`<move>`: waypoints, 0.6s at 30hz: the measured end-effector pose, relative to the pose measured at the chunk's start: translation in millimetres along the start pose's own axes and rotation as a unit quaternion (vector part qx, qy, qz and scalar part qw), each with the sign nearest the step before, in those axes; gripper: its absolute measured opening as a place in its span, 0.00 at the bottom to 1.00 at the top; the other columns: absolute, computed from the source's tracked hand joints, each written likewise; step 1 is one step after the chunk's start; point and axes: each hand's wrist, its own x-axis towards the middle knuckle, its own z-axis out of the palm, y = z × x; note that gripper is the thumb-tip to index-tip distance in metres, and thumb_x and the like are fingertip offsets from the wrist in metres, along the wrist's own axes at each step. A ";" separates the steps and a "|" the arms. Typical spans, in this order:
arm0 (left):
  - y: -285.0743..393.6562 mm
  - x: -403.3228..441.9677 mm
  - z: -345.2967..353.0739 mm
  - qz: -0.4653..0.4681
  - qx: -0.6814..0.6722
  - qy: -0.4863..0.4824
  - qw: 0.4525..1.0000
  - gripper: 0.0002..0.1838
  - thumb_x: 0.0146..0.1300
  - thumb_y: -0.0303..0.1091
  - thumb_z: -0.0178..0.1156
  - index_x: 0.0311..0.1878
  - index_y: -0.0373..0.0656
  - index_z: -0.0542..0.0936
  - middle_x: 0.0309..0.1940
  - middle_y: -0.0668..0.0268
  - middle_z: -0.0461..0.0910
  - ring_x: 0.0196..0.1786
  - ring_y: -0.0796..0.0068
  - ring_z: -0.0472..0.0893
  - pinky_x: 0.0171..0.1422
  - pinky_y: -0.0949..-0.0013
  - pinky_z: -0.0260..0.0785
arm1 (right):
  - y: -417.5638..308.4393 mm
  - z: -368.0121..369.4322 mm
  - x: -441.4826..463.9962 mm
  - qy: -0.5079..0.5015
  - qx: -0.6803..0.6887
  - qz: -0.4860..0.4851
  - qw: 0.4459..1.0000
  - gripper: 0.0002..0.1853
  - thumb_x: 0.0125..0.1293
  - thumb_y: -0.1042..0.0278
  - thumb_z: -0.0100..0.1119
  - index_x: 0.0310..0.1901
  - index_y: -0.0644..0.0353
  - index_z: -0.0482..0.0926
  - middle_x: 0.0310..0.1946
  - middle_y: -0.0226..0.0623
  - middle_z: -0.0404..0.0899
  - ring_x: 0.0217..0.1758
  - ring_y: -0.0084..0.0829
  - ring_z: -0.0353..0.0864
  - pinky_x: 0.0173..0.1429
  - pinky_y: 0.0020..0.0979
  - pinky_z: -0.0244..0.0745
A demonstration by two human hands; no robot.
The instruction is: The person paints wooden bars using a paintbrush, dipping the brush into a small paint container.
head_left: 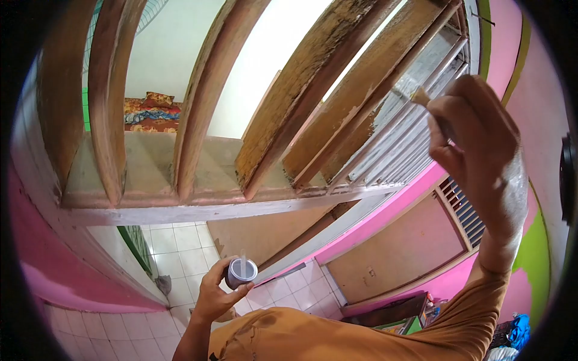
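Note:
My left hand (215,293) is wrapped round a small can (242,272) with grey-white contents and a pale stick standing in it, low in front of my orange shirt. Raised at the upper right, my right hand (472,123) pinches a small brush (419,96), most of it hidden by the fingers. Its tip is close to the grey-white slats (415,129) at the right end of a wooden louvre. Further left, the slats (307,66) are bare brown wood with dark, worn patches.
Below the slats runs a whitish beam (198,215). Behind them lies a bed with a patterned cover (152,114). A brown door (397,243) stands in the pink wall. White floor tiles (174,243) show far below, and blue cloth (519,330) lies at the lower right.

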 end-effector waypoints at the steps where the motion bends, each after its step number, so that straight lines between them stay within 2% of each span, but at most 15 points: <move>1: -0.1 -0.5 0.0 -0.010 0.001 -0.011 1.000 0.32 0.57 0.29 0.77 0.64 0.35 0.74 0.53 0.61 0.81 0.58 0.71 0.81 0.66 0.67 0.73 | -4.1 3.1 -1.0 -0.014 -0.009 -0.023 1.000 0.12 0.54 0.87 0.69 0.37 0.64 0.77 0.31 0.36 0.71 0.30 0.30 0.75 0.30 0.33 0.75; 4: -3.2 -1.8 0.6 -0.009 -0.005 -0.016 1.000 0.32 0.58 0.29 0.77 0.64 0.34 0.74 0.53 0.61 0.81 0.58 0.72 0.81 0.65 0.67 0.73 | -14.9 11.4 1.0 -0.058 -0.013 -0.065 0.996 0.12 0.51 0.86 0.69 0.33 0.64 0.76 0.30 0.34 0.71 0.31 0.30 0.76 0.28 0.32 0.79; 9: -2.3 -5.4 0.6 -0.012 0.003 -0.005 1.000 0.32 0.58 0.30 0.77 0.64 0.35 0.74 0.53 0.61 0.81 0.58 0.72 0.81 0.65 0.67 0.73 | -0.8 8.8 9.5 -0.002 -0.103 -0.068 0.992 0.12 0.50 0.87 0.69 0.35 0.65 0.77 0.31 0.35 0.73 0.32 0.32 0.79 0.32 0.33 0.82; 15: -4.8 -8.2 2.7 -0.006 -0.001 0.005 1.000 0.33 0.57 0.31 0.78 0.64 0.34 0.75 0.52 0.60 0.82 0.57 0.70 0.82 0.64 0.67 0.74 | -12.4 8.5 15.8 -0.056 -0.047 -0.046 0.996 0.11 0.51 0.86 0.69 0.33 0.67 0.75 0.31 0.38 0.73 0.32 0.34 0.78 0.34 0.35 0.81; 18: -6.2 -8.6 2.5 0.003 0.002 0.012 1.000 0.34 0.55 0.32 0.80 0.64 0.34 0.75 0.51 0.58 0.83 0.55 0.68 0.84 0.63 0.66 0.76 | 11.5 10.5 17.5 0.020 -0.105 -0.053 0.993 0.10 0.51 0.87 0.67 0.33 0.66 0.77 0.31 0.39 0.73 0.33 0.34 0.79 0.32 0.36 0.77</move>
